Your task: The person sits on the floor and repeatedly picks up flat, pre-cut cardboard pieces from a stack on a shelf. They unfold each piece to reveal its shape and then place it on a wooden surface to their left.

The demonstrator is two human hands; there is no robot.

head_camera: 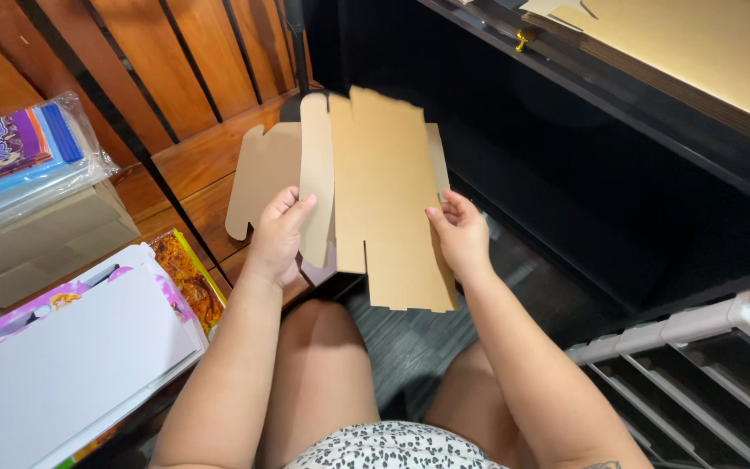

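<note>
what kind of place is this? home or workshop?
Probably a small home packing spot, not a factory: both hands, left hand and right hand, hold a flat cardboard box blank, more cardboard sheets lie on a black shelf, and printed white boxes are stacked nearby.

A flat, unfolded brown cardboard box blank (384, 191) with cut flaps is held upright above the lap, side panels partly folded.

Two hands (366, 234), one flat cardboard blank (366, 191), one white box (80, 365).
</note>
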